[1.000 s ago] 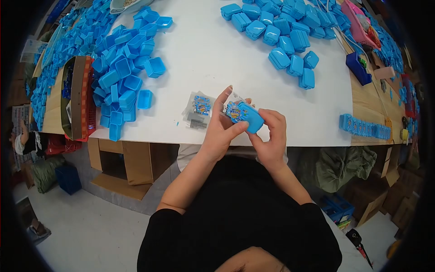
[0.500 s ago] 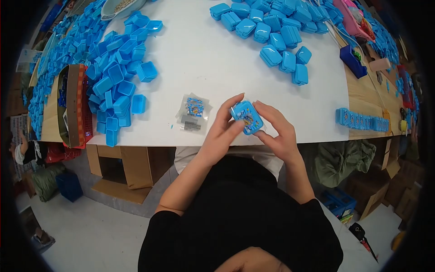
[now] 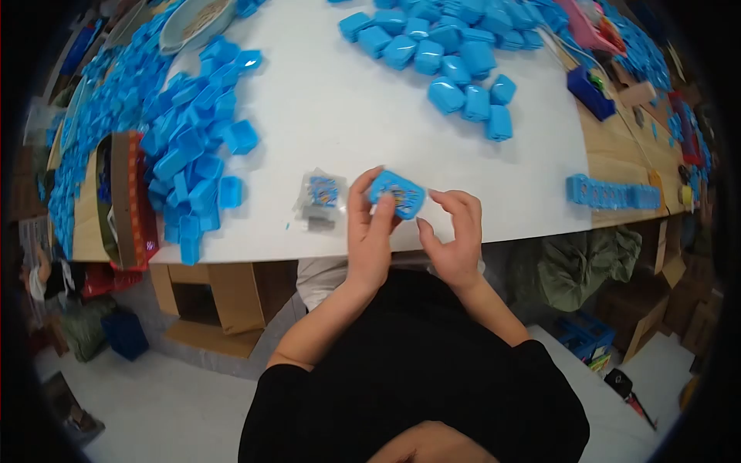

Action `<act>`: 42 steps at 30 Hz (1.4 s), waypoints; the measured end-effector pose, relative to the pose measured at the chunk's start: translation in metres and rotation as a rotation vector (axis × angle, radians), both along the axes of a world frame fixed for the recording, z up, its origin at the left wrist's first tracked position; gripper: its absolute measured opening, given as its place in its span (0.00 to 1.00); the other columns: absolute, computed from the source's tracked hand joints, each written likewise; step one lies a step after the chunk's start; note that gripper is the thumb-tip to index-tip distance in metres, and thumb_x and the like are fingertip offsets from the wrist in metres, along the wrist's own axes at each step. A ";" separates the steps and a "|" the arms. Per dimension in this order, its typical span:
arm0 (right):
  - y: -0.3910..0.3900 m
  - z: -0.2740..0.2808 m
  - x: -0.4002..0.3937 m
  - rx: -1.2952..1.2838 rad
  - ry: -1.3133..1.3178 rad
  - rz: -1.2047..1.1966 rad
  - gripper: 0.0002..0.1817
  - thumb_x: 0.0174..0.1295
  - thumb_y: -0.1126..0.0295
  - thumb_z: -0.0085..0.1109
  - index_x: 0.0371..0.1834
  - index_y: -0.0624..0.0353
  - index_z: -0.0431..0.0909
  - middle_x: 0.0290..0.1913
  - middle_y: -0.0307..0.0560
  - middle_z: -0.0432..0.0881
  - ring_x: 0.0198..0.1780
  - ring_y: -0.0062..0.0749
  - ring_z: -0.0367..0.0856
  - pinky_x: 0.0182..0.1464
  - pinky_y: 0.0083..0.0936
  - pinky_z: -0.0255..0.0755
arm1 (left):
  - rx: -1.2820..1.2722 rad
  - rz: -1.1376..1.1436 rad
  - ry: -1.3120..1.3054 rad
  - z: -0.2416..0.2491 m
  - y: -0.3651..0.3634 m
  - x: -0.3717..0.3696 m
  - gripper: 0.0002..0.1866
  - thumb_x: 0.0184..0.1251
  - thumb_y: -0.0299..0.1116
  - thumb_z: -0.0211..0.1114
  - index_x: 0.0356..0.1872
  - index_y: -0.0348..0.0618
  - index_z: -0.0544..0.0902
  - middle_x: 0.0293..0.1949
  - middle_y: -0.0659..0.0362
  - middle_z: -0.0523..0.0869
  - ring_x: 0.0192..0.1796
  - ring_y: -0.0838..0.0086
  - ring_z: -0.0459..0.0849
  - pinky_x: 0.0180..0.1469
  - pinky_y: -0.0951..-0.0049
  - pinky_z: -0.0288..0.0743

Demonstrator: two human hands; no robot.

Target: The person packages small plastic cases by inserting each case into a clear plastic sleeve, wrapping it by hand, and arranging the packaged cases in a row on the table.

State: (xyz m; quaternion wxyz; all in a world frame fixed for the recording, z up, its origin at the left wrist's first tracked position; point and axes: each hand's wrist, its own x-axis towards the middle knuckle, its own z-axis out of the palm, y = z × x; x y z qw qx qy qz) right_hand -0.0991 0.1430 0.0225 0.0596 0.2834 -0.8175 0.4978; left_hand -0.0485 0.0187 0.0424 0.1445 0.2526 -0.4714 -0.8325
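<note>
A small blue plastic box [image 3: 401, 194] with a colourful printed sticker on its lid is held over the table's front part. My left hand [image 3: 370, 231] grips it, thumb on the printed face and fingers behind. To the right of the box, my right hand [image 3: 455, 235] has its thumb and fingers apart, fingertips just off the box's edge. Left of my left hand lies a stack of clear sticker sheets [image 3: 320, 199] with printed blue labels.
Open blue box halves [image 3: 197, 166] pile up at the left, beside a basket [image 3: 127, 201]. Closed blue boxes [image 3: 444, 58] cluster at the back. A row of stickered boxes [image 3: 614, 193] stands at the right, in front of a blue tape dispenser [image 3: 590, 92].
My right hand has let go of the box and moved slightly away. The box, in my left hand, has shifted left and turned. The whole view has tilted a little.
</note>
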 end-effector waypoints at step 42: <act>-0.112 -0.047 0.018 0.189 0.150 0.299 0.05 0.55 0.74 0.66 0.34 0.55 0.85 0.37 0.37 0.76 0.39 0.32 0.70 0.44 0.25 0.66 | -0.326 0.614 -0.081 -0.041 -0.109 0.083 0.12 0.74 0.27 0.52 0.55 0.39 0.72 0.48 0.55 0.80 0.47 0.72 0.80 0.50 0.75 0.73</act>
